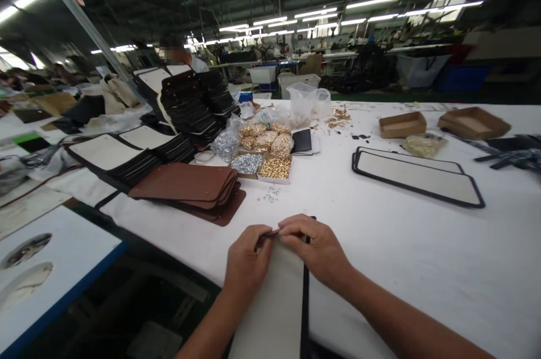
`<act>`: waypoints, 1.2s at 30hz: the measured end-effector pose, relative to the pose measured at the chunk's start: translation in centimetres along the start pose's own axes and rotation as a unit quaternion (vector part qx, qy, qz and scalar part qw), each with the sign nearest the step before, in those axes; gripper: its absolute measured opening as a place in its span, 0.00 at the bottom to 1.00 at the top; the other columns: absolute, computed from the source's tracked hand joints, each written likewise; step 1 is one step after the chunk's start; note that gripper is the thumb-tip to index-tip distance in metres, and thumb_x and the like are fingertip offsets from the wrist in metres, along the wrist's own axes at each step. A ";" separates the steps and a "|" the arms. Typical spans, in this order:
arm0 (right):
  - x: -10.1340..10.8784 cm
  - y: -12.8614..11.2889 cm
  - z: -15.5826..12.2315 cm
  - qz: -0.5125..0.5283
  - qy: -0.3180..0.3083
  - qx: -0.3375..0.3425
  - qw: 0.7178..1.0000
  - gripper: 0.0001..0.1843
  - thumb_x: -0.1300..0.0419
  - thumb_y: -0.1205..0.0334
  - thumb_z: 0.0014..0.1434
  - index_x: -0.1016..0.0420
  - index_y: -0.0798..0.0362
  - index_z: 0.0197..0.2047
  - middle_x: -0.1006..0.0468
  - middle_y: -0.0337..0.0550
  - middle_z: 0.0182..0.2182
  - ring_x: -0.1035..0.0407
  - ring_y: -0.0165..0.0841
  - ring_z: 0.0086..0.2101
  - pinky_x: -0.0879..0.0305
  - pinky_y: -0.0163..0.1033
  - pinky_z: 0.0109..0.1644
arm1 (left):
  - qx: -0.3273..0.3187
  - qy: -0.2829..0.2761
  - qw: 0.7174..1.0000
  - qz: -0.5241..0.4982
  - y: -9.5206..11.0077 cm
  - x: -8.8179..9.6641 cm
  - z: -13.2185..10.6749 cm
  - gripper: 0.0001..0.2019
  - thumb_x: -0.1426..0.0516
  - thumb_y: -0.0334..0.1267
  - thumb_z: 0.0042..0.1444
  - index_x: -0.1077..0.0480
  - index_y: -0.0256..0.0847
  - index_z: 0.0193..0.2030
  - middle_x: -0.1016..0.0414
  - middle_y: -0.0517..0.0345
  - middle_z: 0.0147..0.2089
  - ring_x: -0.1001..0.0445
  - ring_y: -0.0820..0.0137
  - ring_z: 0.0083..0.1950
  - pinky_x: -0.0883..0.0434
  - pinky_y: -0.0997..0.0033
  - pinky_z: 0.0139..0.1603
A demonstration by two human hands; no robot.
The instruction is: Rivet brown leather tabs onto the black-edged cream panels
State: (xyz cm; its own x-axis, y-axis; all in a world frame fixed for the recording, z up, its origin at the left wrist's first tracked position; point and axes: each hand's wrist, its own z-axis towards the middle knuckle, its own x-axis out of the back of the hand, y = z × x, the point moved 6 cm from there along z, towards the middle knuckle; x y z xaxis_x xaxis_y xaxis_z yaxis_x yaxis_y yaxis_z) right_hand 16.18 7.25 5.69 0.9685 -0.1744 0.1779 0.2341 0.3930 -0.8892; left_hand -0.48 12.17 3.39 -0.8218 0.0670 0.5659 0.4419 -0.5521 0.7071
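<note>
A long cream panel with black edging (274, 297) lies on the white table (380, 257) right in front of me, running toward my body. My left hand (246, 260) is closed and pinches the panel's far end at its left corner. My right hand (315, 246) is closed too, its fingers pressed on the same far edge beside the left hand. What the fingertips hold besides the edging is too small to tell.
A stack of brown leather pieces (190, 187) lies ahead left, with stacks of cream and black panels (122, 159) behind. Trays and bags of gold and silver rivets (270, 162) sit mid-table. Two cream panels (418, 176) and cardboard trays (401, 124) lie right. A person stands far behind.
</note>
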 end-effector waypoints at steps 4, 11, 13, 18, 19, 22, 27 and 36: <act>-0.7 1.4 -1.3 0.025 -0.074 0.028 0.997 0.08 0.34 0.70 0.63 0.17 0.48 0.42 0.15 0.40 0.43 0.21 0.32 0.45 0.27 0.37 0.53 | -0.009 0.018 0.999 -0.025 -1.9 -0.2 -1.5 0.10 0.42 0.27 0.59 0.25 0.43 0.43 0.20 0.56 0.48 0.21 0.66 0.51 0.23 0.65 0.52; -0.9 3.3 -0.7 0.026 -0.149 0.021 0.988 0.07 0.34 0.70 0.64 0.17 0.49 0.42 0.15 0.42 0.42 0.22 0.30 0.43 0.26 0.35 0.48 | -0.055 0.030 0.998 -0.015 -1.7 -0.3 -1.6 0.19 0.43 0.18 0.54 0.28 0.43 0.48 0.22 0.55 0.50 0.23 0.67 0.53 0.25 0.65 0.56; -0.9 3.5 -0.6 0.027 -0.156 0.018 0.987 0.08 0.34 0.71 0.64 0.17 0.49 0.43 0.16 0.42 0.43 0.22 0.30 0.43 0.26 0.34 0.48 | -0.048 0.035 0.998 -0.004 -1.7 -0.2 -1.5 0.21 0.42 0.18 0.53 0.28 0.42 0.50 0.23 0.54 0.49 0.24 0.66 0.52 0.25 0.65 0.55; -0.9 3.7 -0.4 0.023 -0.168 0.013 0.985 0.08 0.34 0.71 0.63 0.17 0.49 0.43 0.16 0.42 0.43 0.22 0.28 0.43 0.26 0.32 0.47 | -0.036 0.032 0.999 0.012 -2.2 -0.2 -1.3 0.19 0.41 0.18 0.53 0.27 0.41 0.49 0.26 0.54 0.46 0.25 0.66 0.49 0.26 0.64 0.51; -0.9 3.6 -0.4 0.022 -0.169 0.013 0.985 0.08 0.34 0.71 0.63 0.17 0.50 0.43 0.16 0.42 0.43 0.22 0.28 0.43 0.25 0.32 0.47 | -0.037 0.027 0.999 0.010 -2.2 -0.2 -1.3 0.19 0.41 0.18 0.53 0.27 0.41 0.48 0.26 0.54 0.46 0.26 0.66 0.49 0.26 0.65 0.50; -0.9 3.5 -0.3 0.019 -0.169 0.015 0.985 0.08 0.34 0.72 0.63 0.17 0.50 0.43 0.16 0.43 0.43 0.22 0.28 0.43 0.25 0.31 0.47 | -0.043 0.020 0.999 0.008 -2.2 -0.5 -1.2 0.17 0.41 0.18 0.54 0.26 0.41 0.47 0.27 0.54 0.46 0.26 0.66 0.48 0.26 0.66 0.48; -0.7 3.7 -0.4 0.034 -0.166 0.001 0.986 0.07 0.33 0.71 0.63 0.16 0.51 0.42 0.16 0.44 0.42 0.22 0.28 0.43 0.25 0.32 0.47 | -0.060 0.022 0.998 0.025 -1.8 -0.4 -1.2 0.16 0.41 0.19 0.58 0.25 0.42 0.47 0.27 0.54 0.46 0.25 0.67 0.48 0.24 0.66 0.46; -0.9 3.9 1.2 0.106 -0.112 0.007 0.988 0.02 0.30 0.68 0.59 0.17 0.57 0.37 0.14 0.47 0.37 0.20 0.33 0.41 0.23 0.34 0.51 | 0.003 -0.009 1.000 -0.022 -2.1 -5.8 1.2 0.11 0.40 0.50 0.61 0.22 0.54 0.47 0.20 0.58 0.43 0.21 0.56 0.42 0.17 0.52 0.33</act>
State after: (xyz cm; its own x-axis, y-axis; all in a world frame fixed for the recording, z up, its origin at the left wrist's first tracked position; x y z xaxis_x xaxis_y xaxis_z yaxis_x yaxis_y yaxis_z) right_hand 16.36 10.04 2.54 0.9899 0.1180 0.0781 0.0227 0.4124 -0.9107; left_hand 3.84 13.95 -0.85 -0.8337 0.1067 0.5419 0.4079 -0.5425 0.7344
